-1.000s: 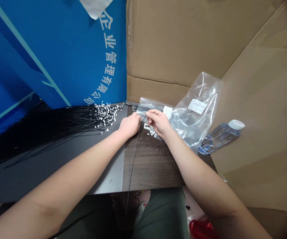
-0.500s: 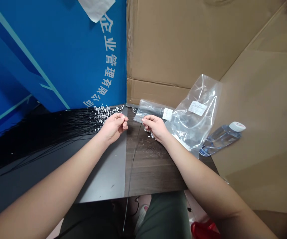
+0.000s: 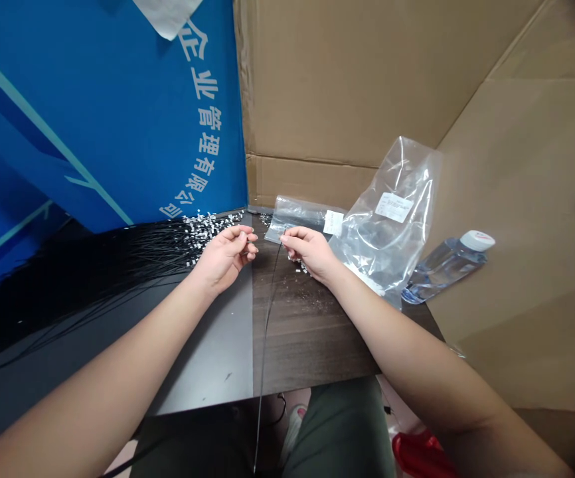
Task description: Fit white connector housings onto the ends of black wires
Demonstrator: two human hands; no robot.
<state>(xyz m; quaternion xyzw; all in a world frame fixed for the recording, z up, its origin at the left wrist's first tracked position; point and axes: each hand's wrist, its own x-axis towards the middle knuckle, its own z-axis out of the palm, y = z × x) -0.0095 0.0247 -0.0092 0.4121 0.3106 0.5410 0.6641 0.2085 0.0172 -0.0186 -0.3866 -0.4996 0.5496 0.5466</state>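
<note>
My right hand [image 3: 310,251] pinches a thin black wire [image 3: 266,325] near its upper end. The wire hangs down across the table and past its front edge. My left hand [image 3: 226,255] is level with it, a short gap to the left, thumb and forefinger closed together. Whatever lies between those fingertips is too small to make out. Behind and left of my left hand lies a large bundle of black wires [image 3: 118,255] with small white connectors [image 3: 205,229] on their ends. Several loose white pieces [image 3: 301,267] lie beneath my right hand.
A flat clear bag [image 3: 295,214] and a bigger crumpled plastic bag [image 3: 394,232], both labelled, lie behind my right hand. A water bottle [image 3: 444,269] leans by the cardboard wall [image 3: 521,232] on the right. A blue printed panel [image 3: 118,99] stands behind the wires.
My right hand still holds the wire, whose upper tip now shows above the fingers. The fingers of my left hand have loosened slightly. The view has shifted a little.
</note>
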